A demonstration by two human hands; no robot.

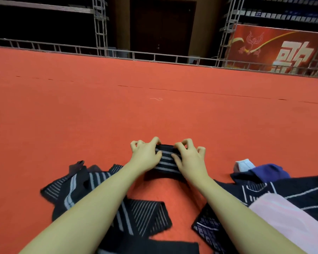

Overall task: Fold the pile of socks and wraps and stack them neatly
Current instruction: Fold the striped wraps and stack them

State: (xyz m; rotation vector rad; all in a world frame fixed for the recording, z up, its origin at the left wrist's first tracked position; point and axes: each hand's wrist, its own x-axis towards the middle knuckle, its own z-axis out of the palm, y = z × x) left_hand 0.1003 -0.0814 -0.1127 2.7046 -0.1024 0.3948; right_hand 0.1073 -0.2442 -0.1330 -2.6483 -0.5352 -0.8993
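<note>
A black wrap with grey stripes (166, 161) lies on the red carpet (154, 110) straight ahead of me, partly folded. My left hand (145, 154) grips its left side with curled fingers at the far edge. My right hand (188, 158) grips its right side the same way. The wrap's long tail (141, 215) runs back under my left forearm. More black striped wraps (66, 187) lie loose at the left.
At the right lies a heap with a white sock (243, 165), a purple sock (270, 172), black striped cloth (301, 191) and a pink cloth (286, 219). A metal truss (154, 56) borders the carpet's far edge, with a red banner (275, 50) behind it.
</note>
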